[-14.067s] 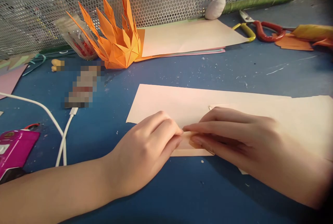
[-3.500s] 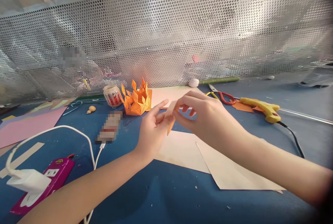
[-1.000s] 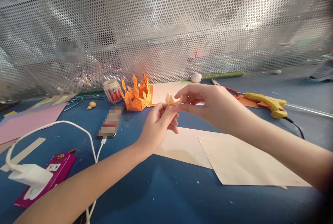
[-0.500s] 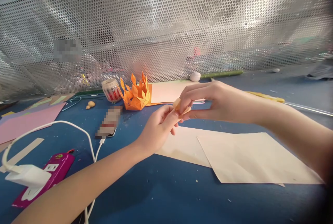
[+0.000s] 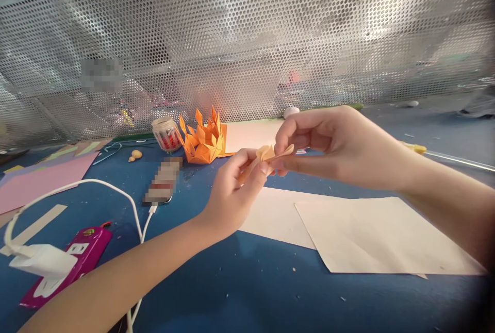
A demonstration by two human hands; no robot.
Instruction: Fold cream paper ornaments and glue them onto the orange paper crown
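Between my two hands is a small folded piece of pale orange paper (image 5: 265,153), held above the blue table. My left hand (image 5: 235,188) pinches its lower left part between thumb and fingers. With thumb and fingertips, my right hand (image 5: 320,147) grips the flap on its right side. The fingers hide part of the folds. Behind my left hand stands an orange folded-paper crown (image 5: 203,142) with pointed tips. Below the hands lie cream paper sheets (image 5: 386,235), one overlapping another.
A glass jar (image 5: 166,134) stands left of the crown. A phone (image 5: 162,181) charges by a white cable from a purple power strip (image 5: 91,245) at the left. Pink paper (image 5: 50,181) lies far left. A perforated metal screen (image 5: 232,39) borders the table's back.
My right hand has moved slightly right and turned, drawing its side of the folded paper outward. More of the paper's folds show now. My left hand has shifted little.
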